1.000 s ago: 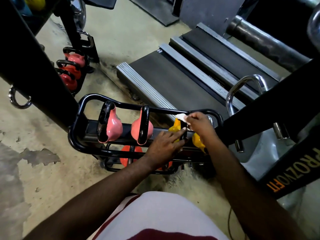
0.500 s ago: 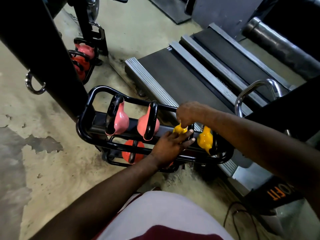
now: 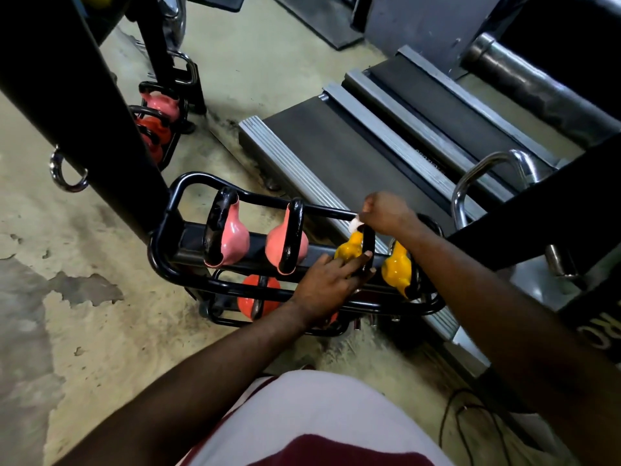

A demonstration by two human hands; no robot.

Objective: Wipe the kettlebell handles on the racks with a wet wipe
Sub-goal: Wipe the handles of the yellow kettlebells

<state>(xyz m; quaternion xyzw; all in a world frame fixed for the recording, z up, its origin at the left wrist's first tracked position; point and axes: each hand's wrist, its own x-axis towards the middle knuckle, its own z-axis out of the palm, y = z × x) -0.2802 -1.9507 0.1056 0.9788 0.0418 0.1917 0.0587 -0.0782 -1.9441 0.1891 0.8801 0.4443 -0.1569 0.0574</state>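
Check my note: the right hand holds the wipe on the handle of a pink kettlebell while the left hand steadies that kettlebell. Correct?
No. In the head view the right hand holds the wipe on the handle of a yellow kettlebell, not a pink one, while the left hand steadies that kettlebell.

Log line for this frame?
right hand: presses white wet wipe on left yellow kettlebell's black handle | left hand: fingers touch same handle

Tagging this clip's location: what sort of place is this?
Most likely a gym: coloured kettlebells sit on a low black rack, and a treadmill stands right behind it.
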